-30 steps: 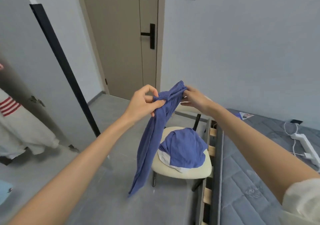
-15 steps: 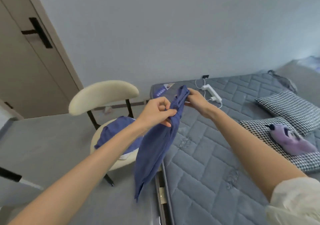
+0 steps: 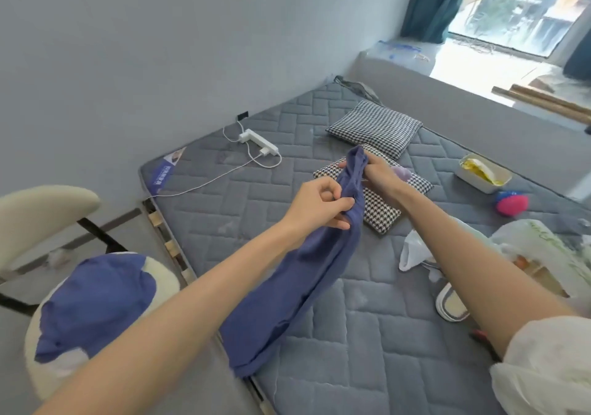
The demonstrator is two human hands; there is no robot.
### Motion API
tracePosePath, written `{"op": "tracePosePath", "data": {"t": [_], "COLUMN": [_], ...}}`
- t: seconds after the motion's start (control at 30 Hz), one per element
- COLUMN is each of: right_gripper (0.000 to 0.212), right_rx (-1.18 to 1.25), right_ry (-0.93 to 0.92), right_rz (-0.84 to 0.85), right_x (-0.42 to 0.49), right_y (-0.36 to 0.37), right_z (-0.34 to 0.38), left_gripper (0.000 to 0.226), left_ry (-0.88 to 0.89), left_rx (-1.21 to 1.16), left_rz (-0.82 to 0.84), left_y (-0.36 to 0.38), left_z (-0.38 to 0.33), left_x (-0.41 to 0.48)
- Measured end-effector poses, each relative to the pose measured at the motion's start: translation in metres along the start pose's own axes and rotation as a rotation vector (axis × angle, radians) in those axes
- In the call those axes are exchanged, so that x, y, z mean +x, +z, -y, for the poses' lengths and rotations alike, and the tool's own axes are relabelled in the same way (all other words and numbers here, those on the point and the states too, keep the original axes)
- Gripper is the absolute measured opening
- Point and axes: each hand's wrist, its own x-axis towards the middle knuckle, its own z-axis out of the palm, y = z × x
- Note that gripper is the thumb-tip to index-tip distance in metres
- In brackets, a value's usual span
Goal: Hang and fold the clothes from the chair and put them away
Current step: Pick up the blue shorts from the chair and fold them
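A long blue garment (image 3: 297,283) hangs bunched from both my hands above the grey mattress (image 3: 351,344). My left hand (image 3: 319,208) pinches its upper part between thumb and fingers. My right hand (image 3: 379,173) grips the top end, a little farther away over a checked pillow. The garment's lower end dangles by the mattress's near left edge. At the lower left stands the cream chair (image 3: 41,210), and a second blue garment (image 3: 96,302) with a white one under it lies on its seat.
On the mattress lie two houndstooth pillows (image 3: 375,127), a white power strip (image 3: 259,141) with cables, a white tub (image 3: 483,173), a pink and blue ball (image 3: 511,202) and plastic bags (image 3: 543,248) at the right. A window with teal curtains is at the far right.
The view has swung right from the door and chair to the bed. Both hands have carried the blue garment over the mattress, keeping their hold on its top.
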Motion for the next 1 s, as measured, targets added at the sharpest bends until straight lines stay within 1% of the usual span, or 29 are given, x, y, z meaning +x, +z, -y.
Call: {"op": "tracePosePath", "data": {"t": [0.07, 0.13, 0.27, 0.4, 0.47, 0.53, 0.63, 0.7, 0.87, 1.0], "right_gripper": [0.030, 0.028, 0.027, 0.022, 0.026, 0.024, 0.032, 0.028, 0.024, 0.017], "right_rx": [-0.023, -0.075, -0.186, -0.311, -0.378, -0.458, -0.564, -0.636, -0.831, -0.972], "right_ry": [0.013, 0.011, 0.048, 0.073, 0.081, 0.098, 0.123, 0.133, 0.075, 0.002], "right_rz": [-0.055, -0.074, -0.054, 0.020, 0.044, 0.056, 0.071, 0.096, 0.167, 0.228], "right_x": [-0.006, -0.012, -0.016, -0.015, -0.014, -0.012, -0.010, -0.010, -0.006, -0.003], "right_y": [-0.017, -0.026, -0.024, -0.008, 0.004, 0.019, 0.044, 0.064, 0.127, 0.192], "right_z": [-0.011, -0.021, -0.044, -0.078, -0.094, -0.113, -0.142, -0.161, -0.201, -0.232], "left_gripper": [0.031, 0.030, 0.030, 0.029, 0.029, 0.029, 0.030, 0.031, 0.027, 0.025], "left_ry": [-0.014, -0.039, -0.105, -0.190, -0.244, -0.304, -0.392, -0.438, -0.534, -0.599], "left_rx": [-0.022, -0.042, -0.078, -0.097, -0.130, -0.183, -0.244, -0.278, -0.387, -0.411], "left_rz": [0.037, 0.061, 0.066, 0.044, 0.021, -0.006, -0.057, -0.091, -0.237, -0.354], "left_y": [0.015, 0.024, 0.026, 0.021, 0.018, 0.014, 0.010, 0.005, -0.025, -0.064], "left_z": [0.007, 0.016, 0.044, 0.084, 0.109, 0.135, 0.176, 0.203, 0.259, 0.306], "left_x": [0.005, 0.006, 0.002, -0.008, -0.015, -0.023, -0.036, -0.044, -0.064, -0.082]}}
